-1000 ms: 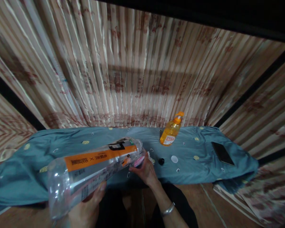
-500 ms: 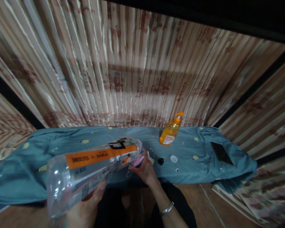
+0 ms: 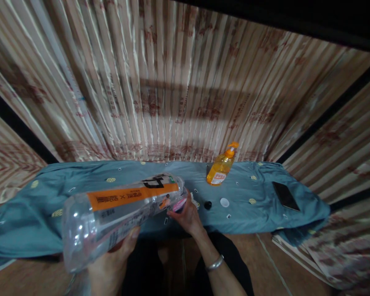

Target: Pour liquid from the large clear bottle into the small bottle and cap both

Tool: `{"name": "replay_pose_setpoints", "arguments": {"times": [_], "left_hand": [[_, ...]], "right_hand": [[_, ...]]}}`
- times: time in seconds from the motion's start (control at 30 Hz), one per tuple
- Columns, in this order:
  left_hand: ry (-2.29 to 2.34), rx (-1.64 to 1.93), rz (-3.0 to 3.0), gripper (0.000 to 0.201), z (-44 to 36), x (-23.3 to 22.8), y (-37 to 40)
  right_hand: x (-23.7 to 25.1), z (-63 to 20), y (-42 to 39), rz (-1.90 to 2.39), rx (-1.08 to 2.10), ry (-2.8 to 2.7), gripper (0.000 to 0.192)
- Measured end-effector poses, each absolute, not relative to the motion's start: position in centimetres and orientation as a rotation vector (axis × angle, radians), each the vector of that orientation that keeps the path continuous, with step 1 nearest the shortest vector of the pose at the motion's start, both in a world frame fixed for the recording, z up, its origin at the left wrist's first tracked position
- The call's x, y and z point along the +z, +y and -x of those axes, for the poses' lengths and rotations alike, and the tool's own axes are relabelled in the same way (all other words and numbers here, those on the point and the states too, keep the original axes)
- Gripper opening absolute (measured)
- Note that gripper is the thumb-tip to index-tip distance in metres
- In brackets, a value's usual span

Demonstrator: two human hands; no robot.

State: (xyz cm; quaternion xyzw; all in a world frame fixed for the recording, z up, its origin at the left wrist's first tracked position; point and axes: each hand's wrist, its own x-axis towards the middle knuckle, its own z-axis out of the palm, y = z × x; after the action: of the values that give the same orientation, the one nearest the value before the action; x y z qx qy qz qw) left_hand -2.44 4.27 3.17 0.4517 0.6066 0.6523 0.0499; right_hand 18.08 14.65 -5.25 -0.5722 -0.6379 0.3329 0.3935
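Evidently uncapped already, the clear plastic bottle (image 3: 123, 211) lies gripped in the left hand (image 3: 111, 263), right hand (image 3: 186, 216) fingers closed at its mouth, black cap (image 3: 207, 204) mid-frame.

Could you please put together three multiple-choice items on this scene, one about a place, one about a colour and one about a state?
1. Where does the dark phone lie?
A. On the blue cloth, right of the pump bottle
B. On the floor
C. Under the clear bottle

2. What colour is the band on the clear plastic bottle?
A. Green
B. Orange
C. Purple

3. How is the clear plastic bottle held?
A. Standing upright on the cloth
B. On its side, the left hand under its base end and the right hand at its neck
C. Hanging from one hand only

Answers:
1. A: the phone rests on the blue cloth, right of the pump bottle.
2. B: an orange strip runs along its body.
3. B: the left hand supports it from below and the right hand is at the neck.
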Motion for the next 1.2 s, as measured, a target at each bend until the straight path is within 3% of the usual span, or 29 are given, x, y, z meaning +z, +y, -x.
{"name": "replay_pose_setpoints", "arguments": {"times": [0.47,0.77,0.97,1.2], "left_hand": [[1.792,2.010,-1.272,0.045,1.6,4.8,4.1],[1.731,2.033,-1.392,0.032,1.3,6.0,4.3],[1.759,2.059,-1.310,0.040,0.6,7.4,4.5],[1.769,1.967,-1.357,0.038,1.2,6.1,4.6]], "right_hand": [[-4.8,-18.2,14.6,1.456,0.850,-1.647,0.108],[-4.9,-18.1,14.6,1.453,0.838,-1.636,0.108],[-5.2,-18.1,14.6,1.449,0.793,-1.654,0.105],[-5.0,-18.1,14.5,1.453,0.780,-1.651,0.103]]}}
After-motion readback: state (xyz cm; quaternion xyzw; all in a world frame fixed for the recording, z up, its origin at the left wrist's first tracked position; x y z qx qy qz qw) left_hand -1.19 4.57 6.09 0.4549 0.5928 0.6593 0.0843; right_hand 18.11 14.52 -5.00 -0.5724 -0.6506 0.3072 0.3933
